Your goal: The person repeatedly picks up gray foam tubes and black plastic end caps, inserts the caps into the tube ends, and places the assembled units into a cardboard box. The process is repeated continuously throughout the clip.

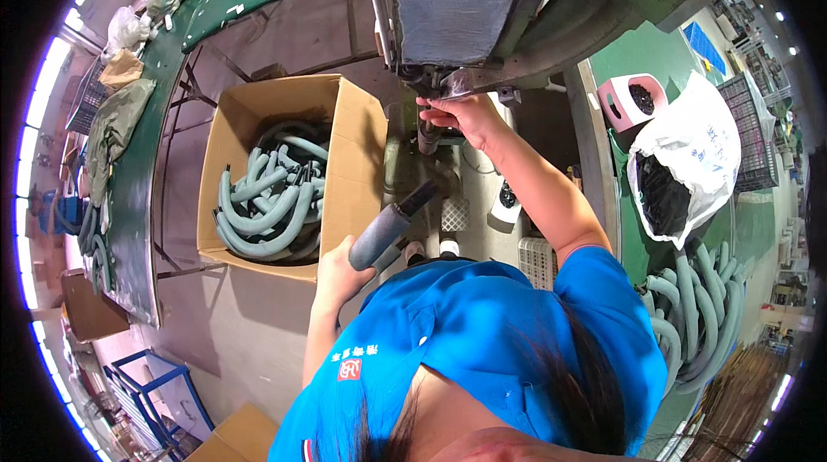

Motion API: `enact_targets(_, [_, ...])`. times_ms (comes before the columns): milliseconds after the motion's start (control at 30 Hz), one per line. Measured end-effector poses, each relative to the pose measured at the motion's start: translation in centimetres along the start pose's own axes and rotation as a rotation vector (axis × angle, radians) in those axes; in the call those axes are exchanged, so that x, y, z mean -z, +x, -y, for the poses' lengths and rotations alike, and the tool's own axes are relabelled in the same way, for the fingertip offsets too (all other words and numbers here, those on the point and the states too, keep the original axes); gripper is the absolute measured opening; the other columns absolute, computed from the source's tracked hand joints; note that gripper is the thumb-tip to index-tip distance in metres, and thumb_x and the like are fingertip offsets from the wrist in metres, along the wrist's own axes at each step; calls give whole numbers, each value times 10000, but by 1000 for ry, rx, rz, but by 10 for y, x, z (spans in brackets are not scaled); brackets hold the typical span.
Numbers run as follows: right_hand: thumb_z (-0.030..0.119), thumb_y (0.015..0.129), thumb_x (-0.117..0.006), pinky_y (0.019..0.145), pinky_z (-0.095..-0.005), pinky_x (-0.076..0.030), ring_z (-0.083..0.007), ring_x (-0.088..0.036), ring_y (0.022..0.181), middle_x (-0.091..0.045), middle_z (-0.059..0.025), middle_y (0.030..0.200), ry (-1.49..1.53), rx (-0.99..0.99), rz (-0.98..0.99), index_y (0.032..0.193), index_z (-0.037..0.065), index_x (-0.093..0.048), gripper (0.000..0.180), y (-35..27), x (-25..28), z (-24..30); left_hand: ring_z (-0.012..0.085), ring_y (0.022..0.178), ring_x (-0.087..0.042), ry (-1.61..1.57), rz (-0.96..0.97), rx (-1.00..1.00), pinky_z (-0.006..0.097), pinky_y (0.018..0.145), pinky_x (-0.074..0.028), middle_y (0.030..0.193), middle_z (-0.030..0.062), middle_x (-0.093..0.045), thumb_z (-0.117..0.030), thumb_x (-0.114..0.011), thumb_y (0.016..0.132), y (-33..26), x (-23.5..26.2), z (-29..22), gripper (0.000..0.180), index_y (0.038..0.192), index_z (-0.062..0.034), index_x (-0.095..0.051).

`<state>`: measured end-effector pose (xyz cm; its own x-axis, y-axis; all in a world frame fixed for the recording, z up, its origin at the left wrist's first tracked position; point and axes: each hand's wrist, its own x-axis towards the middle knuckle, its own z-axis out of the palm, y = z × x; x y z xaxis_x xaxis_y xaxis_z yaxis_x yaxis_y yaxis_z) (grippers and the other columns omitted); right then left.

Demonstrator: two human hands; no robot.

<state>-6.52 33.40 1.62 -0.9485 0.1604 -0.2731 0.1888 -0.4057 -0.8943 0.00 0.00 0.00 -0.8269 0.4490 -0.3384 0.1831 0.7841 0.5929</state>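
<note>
Left hand, lower centre: fingers wrapped around a grey foam-sleeved hose. Right hand, upper centre: fingers pinched on a fitting directly beneath the machine head. Risk: fingers so close under the head could be crushed if it actuates.

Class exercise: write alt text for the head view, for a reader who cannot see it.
A person in a blue shirt holds a grey foam-sleeved tube in the left hand while the right hand reaches under a machine; an open cardboard box of similar tubes stands alongside.
</note>
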Motion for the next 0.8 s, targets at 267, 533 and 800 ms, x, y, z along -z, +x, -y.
enact_targets(267, [24, 811, -649, 627, -211, -545, -161, -655, 747, -669, -151, 966, 270, -24, 8, 999, -13, -623, 194, 10, 5, -11, 371, 841, -622, -14, 10, 26, 427, 741, -490, 837, 196, -639, -174, -706, 600, 3, 1, 2, 370, 931, -76, -575])
enact_targets(533, [19, 825, -588, 557, -229, -492, -149, -579, 652, -654, -190, 913, 370, 10, -41, 923, 4, -561, 102, 3, 1, -17, 373, 818, -624, -32, 17, -27, 417, 731, -492, 813, 199, -636, -173, -709, 601, 12, 2, 1, 368, 927, -69, -573])
enact_targets(800, [215, 914, -501, 451, -236, -298, -88, -381, 497, -421, 20, 565, 607, -79, -260, 743, 87, -519, 215, -2, 40, -45, 376, 790, -621, -102, -17, -53, 410, 705, -490, 784, 202, -629, -167, -713, 592, 15, 2, 10, 337, 876, -56, -569])
